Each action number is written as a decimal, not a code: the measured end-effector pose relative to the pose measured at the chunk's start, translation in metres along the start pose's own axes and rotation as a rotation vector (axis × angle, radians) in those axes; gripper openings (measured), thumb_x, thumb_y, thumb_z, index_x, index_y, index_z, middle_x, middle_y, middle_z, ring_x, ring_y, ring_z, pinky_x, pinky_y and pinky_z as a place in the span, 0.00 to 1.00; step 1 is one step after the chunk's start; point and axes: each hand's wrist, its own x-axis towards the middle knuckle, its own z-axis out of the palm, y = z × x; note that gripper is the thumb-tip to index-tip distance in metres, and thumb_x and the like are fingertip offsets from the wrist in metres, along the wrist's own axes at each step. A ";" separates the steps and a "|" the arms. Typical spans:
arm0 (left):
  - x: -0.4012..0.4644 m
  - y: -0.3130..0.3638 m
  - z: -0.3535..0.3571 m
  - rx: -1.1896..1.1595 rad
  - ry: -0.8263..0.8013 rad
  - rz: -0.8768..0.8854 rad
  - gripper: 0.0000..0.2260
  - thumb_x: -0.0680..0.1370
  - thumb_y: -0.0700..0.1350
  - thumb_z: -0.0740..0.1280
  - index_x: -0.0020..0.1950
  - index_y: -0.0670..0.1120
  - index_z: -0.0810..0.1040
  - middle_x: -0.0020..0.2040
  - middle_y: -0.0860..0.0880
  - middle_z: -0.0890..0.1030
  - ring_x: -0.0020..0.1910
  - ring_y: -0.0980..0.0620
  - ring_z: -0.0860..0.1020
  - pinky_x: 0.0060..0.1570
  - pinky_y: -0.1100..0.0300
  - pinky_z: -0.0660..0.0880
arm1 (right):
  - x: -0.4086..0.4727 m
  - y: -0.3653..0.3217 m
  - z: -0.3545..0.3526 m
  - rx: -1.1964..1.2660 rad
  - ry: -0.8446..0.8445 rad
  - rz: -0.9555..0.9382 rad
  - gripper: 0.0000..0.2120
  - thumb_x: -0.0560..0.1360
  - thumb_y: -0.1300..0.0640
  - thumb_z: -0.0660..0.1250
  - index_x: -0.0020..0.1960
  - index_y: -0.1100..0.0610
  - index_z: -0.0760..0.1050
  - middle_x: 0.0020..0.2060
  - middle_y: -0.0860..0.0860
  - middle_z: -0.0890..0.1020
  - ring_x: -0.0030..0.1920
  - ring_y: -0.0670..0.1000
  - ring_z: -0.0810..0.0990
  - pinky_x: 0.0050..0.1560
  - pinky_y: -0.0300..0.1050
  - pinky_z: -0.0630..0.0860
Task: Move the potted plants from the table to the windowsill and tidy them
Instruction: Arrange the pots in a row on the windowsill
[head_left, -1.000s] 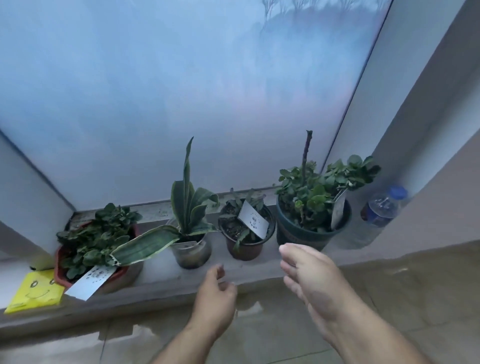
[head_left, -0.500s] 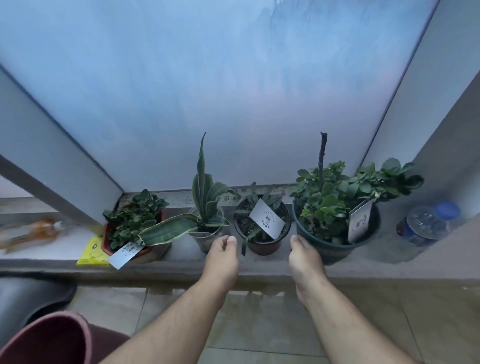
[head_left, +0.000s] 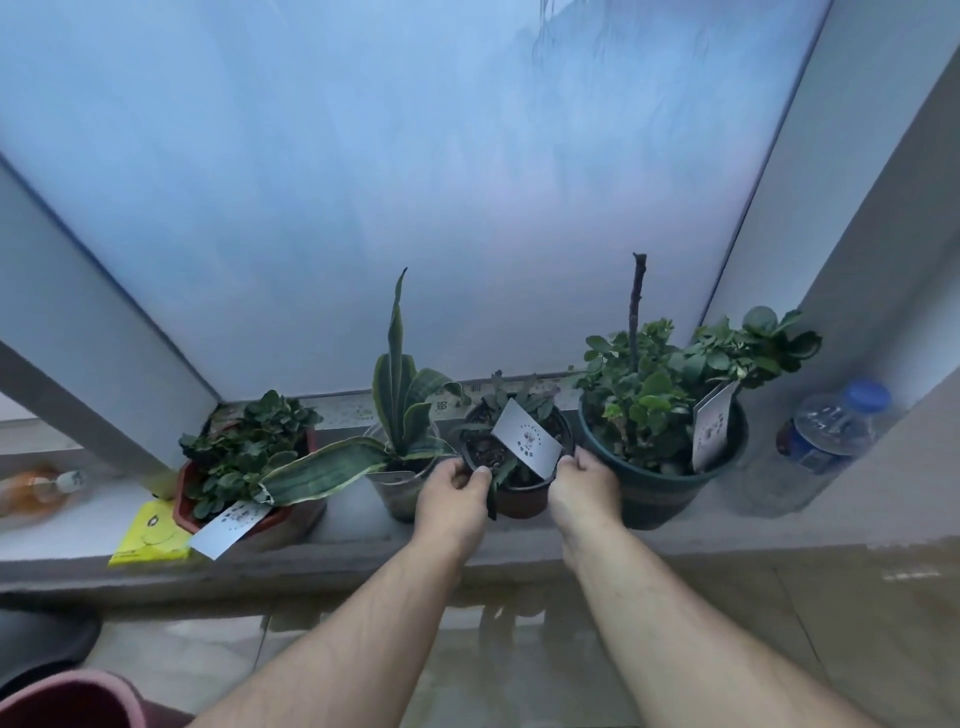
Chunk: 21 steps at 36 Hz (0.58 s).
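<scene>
Several potted plants stand in a row on the grey windowsill (head_left: 363, 530). From the left: a red pot (head_left: 270, 519) of leafy green with a white tag, a clear cup with a snake plant (head_left: 400, 415), a small brown pot (head_left: 519, 499) with a white tag, and a large dark green pot (head_left: 665, 488) with a bushy plant and a bare stem. My left hand (head_left: 452, 499) grips the left rim of the small brown pot, thumb on the soil edge. On the pot's right side, my right hand (head_left: 584, 486) grips it too.
A plastic water bottle (head_left: 826, 436) with a blue cap stands at the sill's right end, by the wall. A yellow card (head_left: 148, 535) lies beside the red pot. An orange bottle (head_left: 36, 488) lies far left. A frosted window rises behind. Tiled wall below; a pink object (head_left: 67, 701) bottom left.
Both hands rose from below the sill edge and closed on the small brown pot, one on each side. The view shifted so more of the sill's left end shows.
</scene>
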 end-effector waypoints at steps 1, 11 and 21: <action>0.000 0.004 -0.002 0.020 -0.005 0.016 0.04 0.81 0.45 0.66 0.49 0.47 0.79 0.46 0.45 0.85 0.37 0.53 0.77 0.44 0.57 0.73 | -0.003 -0.001 0.002 0.014 0.019 0.010 0.18 0.82 0.60 0.56 0.69 0.56 0.76 0.63 0.53 0.82 0.62 0.56 0.80 0.59 0.44 0.73; 0.007 0.002 -0.009 0.011 0.010 -0.013 0.13 0.82 0.55 0.60 0.47 0.48 0.78 0.45 0.49 0.80 0.50 0.45 0.79 0.57 0.42 0.79 | -0.020 0.004 -0.008 -0.003 0.024 0.081 0.09 0.76 0.58 0.68 0.37 0.57 0.76 0.35 0.51 0.82 0.38 0.53 0.79 0.44 0.43 0.73; 0.000 0.010 -0.012 -0.282 -0.096 -0.096 0.08 0.85 0.42 0.59 0.50 0.45 0.77 0.41 0.50 0.80 0.38 0.56 0.76 0.43 0.58 0.77 | -0.011 0.018 0.005 0.105 -0.058 0.089 0.07 0.75 0.56 0.66 0.42 0.56 0.82 0.42 0.53 0.88 0.49 0.58 0.85 0.59 0.61 0.81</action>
